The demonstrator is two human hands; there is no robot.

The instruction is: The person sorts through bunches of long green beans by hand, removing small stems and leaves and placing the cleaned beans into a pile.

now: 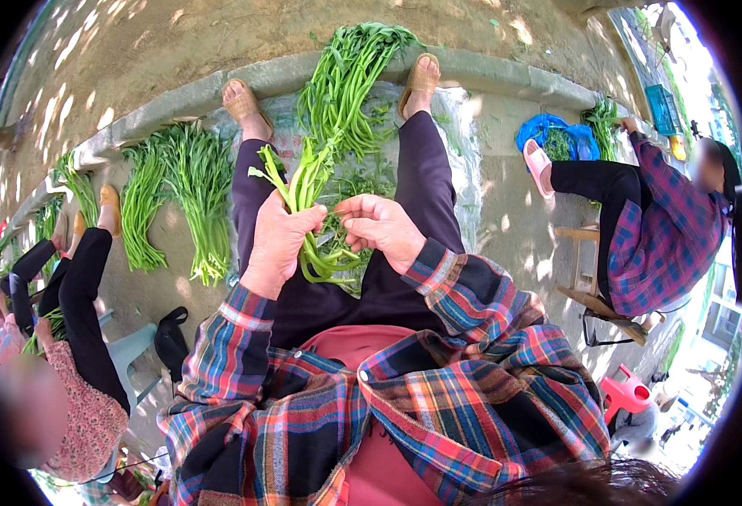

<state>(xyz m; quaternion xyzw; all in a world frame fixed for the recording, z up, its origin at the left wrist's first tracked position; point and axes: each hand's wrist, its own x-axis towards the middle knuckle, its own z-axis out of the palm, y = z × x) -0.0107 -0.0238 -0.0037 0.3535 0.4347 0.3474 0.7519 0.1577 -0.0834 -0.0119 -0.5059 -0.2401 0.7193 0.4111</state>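
My left hand [276,240] is closed around a small bunch of water spinach [306,179], its thick pale-green stalks pointing away from me and some curling out below the fist. Thumb and forefinger of my right hand [382,228] are pinched together just right of the bunch; whatever is between them is too small to name. Past my hands, a large pile of water spinach [347,84] lies between my feet, its leaves toward the kerb. Loose trimmed leaves [362,181] are scattered below it, between my knees, on a clear plastic sheet [464,160].
More bundles of greens [196,198] lie on the ground to my left. A person in a floral top [93,384] sits at left; another in a plaid shirt [662,228] sits at right beside a blue plastic bag [556,135]. A concrete kerb [493,74] runs along the far side.
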